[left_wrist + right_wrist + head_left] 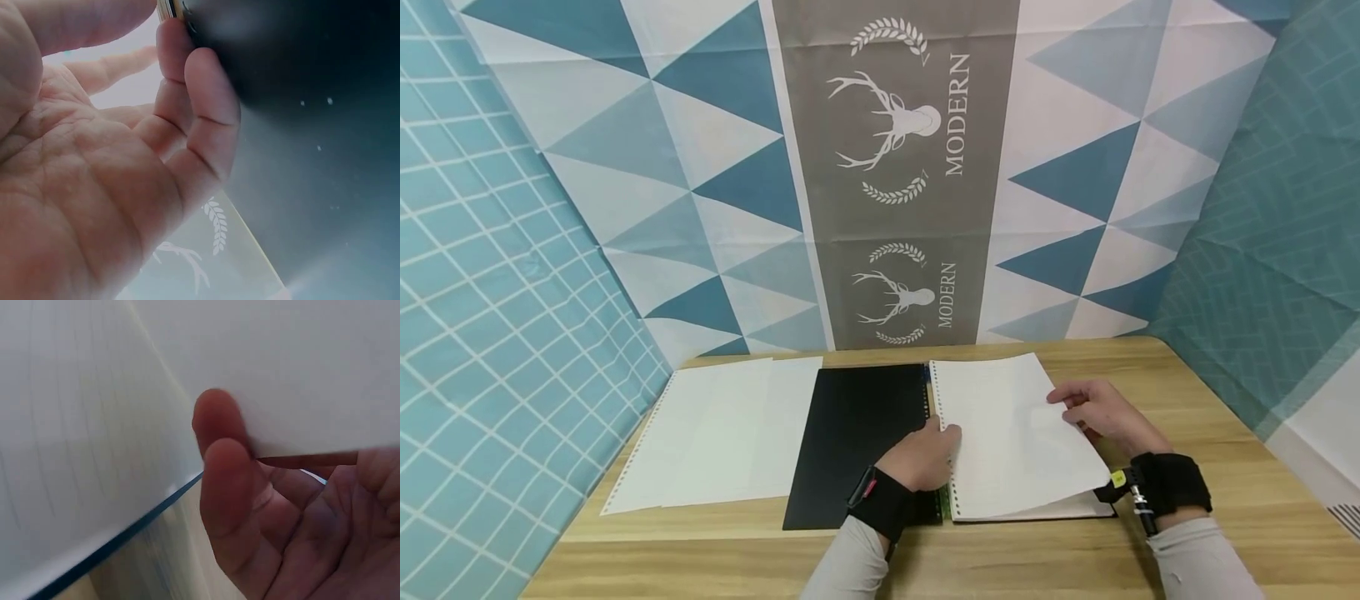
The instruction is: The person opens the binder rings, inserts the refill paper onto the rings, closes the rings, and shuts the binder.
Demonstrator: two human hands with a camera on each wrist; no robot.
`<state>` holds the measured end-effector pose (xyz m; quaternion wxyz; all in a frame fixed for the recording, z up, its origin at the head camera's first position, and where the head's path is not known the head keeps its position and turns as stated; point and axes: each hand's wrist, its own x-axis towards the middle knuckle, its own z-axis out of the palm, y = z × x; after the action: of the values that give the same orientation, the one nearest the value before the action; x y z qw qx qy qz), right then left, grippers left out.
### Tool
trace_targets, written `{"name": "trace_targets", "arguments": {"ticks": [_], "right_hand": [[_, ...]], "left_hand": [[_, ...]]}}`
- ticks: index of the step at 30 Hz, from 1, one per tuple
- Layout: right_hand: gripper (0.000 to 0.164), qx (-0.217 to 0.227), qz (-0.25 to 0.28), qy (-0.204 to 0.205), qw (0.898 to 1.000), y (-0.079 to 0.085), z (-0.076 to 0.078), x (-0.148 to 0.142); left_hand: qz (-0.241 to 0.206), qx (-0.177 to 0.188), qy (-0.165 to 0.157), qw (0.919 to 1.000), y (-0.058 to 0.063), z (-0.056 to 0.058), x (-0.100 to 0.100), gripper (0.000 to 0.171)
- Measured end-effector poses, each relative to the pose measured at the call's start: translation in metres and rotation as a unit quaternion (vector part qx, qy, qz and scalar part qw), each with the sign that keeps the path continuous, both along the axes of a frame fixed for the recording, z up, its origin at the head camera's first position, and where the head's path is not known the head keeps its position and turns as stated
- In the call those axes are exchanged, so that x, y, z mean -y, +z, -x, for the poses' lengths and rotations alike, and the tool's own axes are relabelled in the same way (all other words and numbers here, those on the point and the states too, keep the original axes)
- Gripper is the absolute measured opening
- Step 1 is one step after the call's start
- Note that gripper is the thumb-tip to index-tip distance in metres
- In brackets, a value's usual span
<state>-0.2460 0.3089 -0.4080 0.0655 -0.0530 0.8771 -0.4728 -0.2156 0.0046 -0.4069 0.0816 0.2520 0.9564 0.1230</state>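
A loose-leaf binder lies open on the table, its black cover (868, 442) turned to the left and a stack of hole-punched white paper (1000, 433) on the right. At the punched edge beside the spine, my left hand (925, 454) pinches the paper, thumb on top. The left wrist view shows its fingers (212, 94) curled near the black cover. My right hand (1108, 412) holds the right edge of the top sheet, lifting it off the stack. In the right wrist view, fingertips (228, 481) press against this raised sheet (312, 381), with faintly lined paper (69, 425) below.
Overlapping loose white sheets (715, 433) with punched holes lie at the table's left. The wooden table (715, 558) meets a patterned cloth backdrop (902, 167) behind, with cloth at both sides. Black bands with devices circle both wrists.
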Motion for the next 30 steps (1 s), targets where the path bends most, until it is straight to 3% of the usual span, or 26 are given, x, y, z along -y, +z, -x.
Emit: {"name": "trace_targets", "arguments": {"ticks": [7,12,19,25,30], "right_hand": [[0.030,0.024,-0.003,0.015,1.000,0.001,-0.003,-0.006],[0.036,0.052,-0.014,0.032,0.998,0.003,-0.004,-0.008],[0.044,0.056,-0.013,0.042,0.997,0.005,-0.007,-0.014],[0.054,0.058,0.004,0.044,0.997,0.014,-0.013,-0.025],[0.058,0.042,-0.012,0.046,0.998,0.024,-0.018,-0.022]], "left_hand": [[-0.005,0.017,-0.030,0.9994,0.005,0.001,0.006,0.036],[0.003,0.029,-0.045,0.9986,0.006,0.002,0.008,0.047],[0.009,0.063,-0.047,0.9968,0.008,0.000,0.008,0.061],[0.041,0.067,-0.049,0.9957,0.011,-0.001,0.005,0.073],[0.061,0.071,-0.043,0.9947,0.014,-0.003,0.003,0.079]]}}
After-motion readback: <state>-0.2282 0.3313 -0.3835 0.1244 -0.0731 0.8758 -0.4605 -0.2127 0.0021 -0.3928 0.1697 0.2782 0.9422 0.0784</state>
